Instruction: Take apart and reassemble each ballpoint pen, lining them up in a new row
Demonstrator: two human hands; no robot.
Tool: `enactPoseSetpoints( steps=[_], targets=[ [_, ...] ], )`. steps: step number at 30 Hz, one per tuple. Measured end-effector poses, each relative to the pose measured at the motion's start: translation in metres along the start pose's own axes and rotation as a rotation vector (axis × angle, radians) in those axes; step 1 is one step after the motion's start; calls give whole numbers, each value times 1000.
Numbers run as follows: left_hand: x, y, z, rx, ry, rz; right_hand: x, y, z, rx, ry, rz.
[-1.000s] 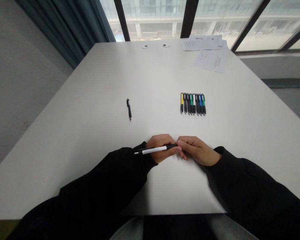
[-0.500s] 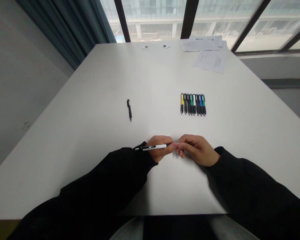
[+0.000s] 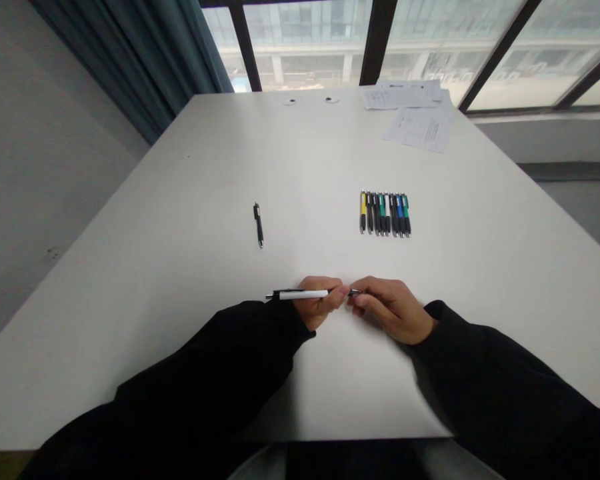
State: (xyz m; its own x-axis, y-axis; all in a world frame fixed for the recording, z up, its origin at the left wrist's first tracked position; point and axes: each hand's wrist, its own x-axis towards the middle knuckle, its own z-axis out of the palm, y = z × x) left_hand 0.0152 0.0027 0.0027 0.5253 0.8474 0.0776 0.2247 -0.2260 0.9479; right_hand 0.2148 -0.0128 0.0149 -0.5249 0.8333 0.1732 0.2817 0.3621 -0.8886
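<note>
A white ballpoint pen point(image 3: 304, 295) with a black clip and a dark grip lies level across my left hand point(image 3: 322, 300), which is closed around its grip end. Its clip end points left, past the black sleeve cuff. My right hand point(image 3: 391, 308) is closed too, its thumb and fingers pinching at the pen's metal tip. Farther up the table, to the left, lies a single black pen point(image 3: 259, 225).
A tight row of several pens point(image 3: 386, 215), in yellow, black, green, white and blue, lies on the white table point(image 3: 205, 180) at the right. Printed papers point(image 3: 415, 127) rest at the far edge, near two small white oval pieces point(image 3: 332, 100).
The metal tip of the pen now shows between my hands; before, fingers mostly covered it. My right thumb has shifted slightly lower. The whole view has tilted up a little.
</note>
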Motion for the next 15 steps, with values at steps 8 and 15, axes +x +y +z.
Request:
enactPoseSetpoints(
  steps=[8, 15],
  targets=[
    [0, -2, 0, -99, -1, -83, 2, 1, 7, 246, 139, 108],
    [2, -1, -1, -112, -10, -105, 4, 3, 10, 378, 205, 144]
  ],
)
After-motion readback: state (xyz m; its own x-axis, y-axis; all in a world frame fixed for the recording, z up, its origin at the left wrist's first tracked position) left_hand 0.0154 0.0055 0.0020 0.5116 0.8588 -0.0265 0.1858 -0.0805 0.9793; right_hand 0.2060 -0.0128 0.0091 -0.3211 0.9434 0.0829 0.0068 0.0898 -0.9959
